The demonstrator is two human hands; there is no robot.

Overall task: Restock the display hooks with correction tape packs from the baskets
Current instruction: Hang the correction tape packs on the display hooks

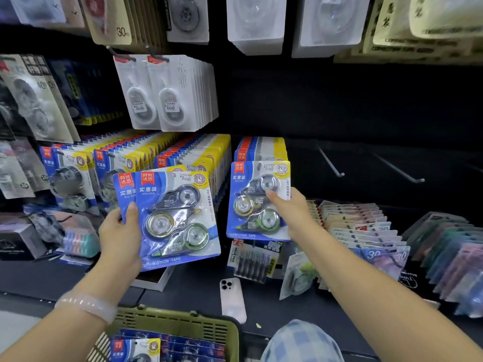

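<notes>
My left hand (121,231) grips two stacked blue correction tape packs (175,218) by their left edge, held up in front of the filled hooks. My right hand (295,212) pinches a single blue correction tape pack (257,202) at its right side, thumb on the front, against the short row of packs on a display hook (261,147). Rows of the same blue and yellow packs (156,152) fill the hooks to the left. A green basket (183,327) at the bottom holds more blue packs (136,348).
Two bare metal hooks (332,163) stick out to the right of the short row. White tape packs (167,95) hang above. A phone (232,299) lies on the dark shelf, with pen packs (253,259) and fanned stationery packs (366,231) on the right.
</notes>
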